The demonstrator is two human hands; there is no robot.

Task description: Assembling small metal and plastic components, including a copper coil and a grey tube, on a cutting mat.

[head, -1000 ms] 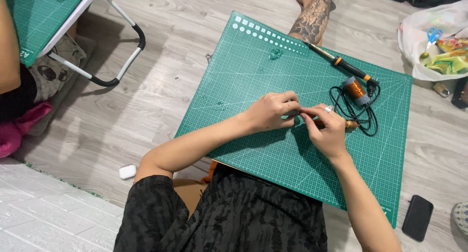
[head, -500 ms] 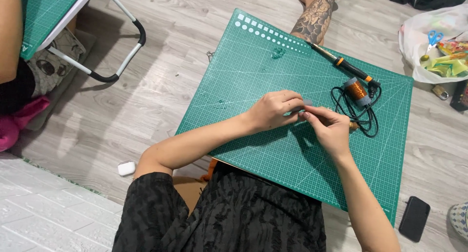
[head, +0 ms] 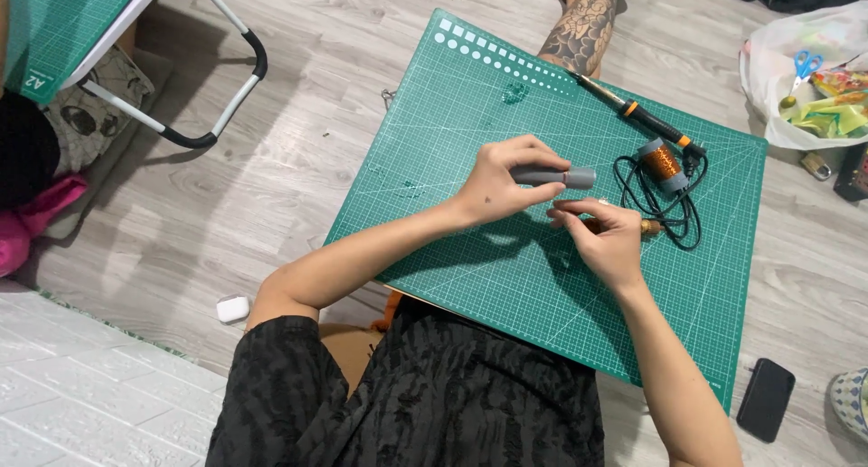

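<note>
Head view: left hand (head: 502, 182) grips a grey pen-shaped tool (head: 553, 175) held level above the middle of the green cutting mat (head: 434, 160); right hand (head: 606, 236), just near of it, pinches something small I cannot make out. Risk, as I judge: the pinched piece could slip and vanish on the mat, or the right forearm could snag the black cord (head: 655, 205) beside the copper coil (head: 662, 164) at far right. Tool looks smooth, matte, slim, one end blunt.
</note>
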